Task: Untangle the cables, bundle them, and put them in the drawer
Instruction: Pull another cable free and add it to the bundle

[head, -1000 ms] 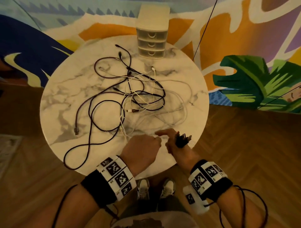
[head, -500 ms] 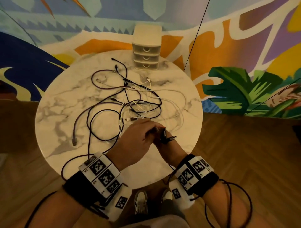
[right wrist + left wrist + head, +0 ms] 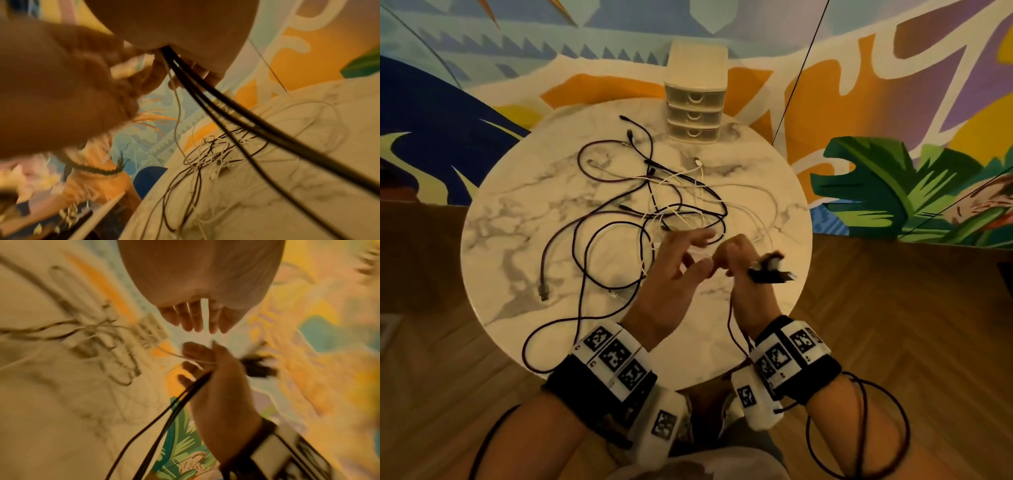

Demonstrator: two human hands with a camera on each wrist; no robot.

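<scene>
A tangle of dark and white cables [image 3: 654,205] lies across the round marble table [image 3: 517,222]. My right hand [image 3: 732,255] is raised above the near right part of the table. It grips a few dark cables [image 3: 226,113] and a thin white one, and their black plugs [image 3: 772,272] stick out past the fist to the right. The gripped cables run from the fist down into the tangle [image 3: 216,151]. My left hand [image 3: 702,250] is beside the right hand with its fingers [image 3: 195,319] straight and spread, holding nothing. The cream drawer unit [image 3: 695,102] stands at the table's far edge with its drawers closed.
A dark cable loop [image 3: 534,356] hangs over the table's near left edge, and a loose USB plug [image 3: 543,291] lies on the left side. Wooden floor surrounds the table, and a painted wall stands behind it. Wires from the wrist cameras trail off both forearms.
Half a second ago my left hand was closed over the right hand and the plugs. It has since come off and spread its fingers. The right hand keeps its grip, plugs now pointing right.
</scene>
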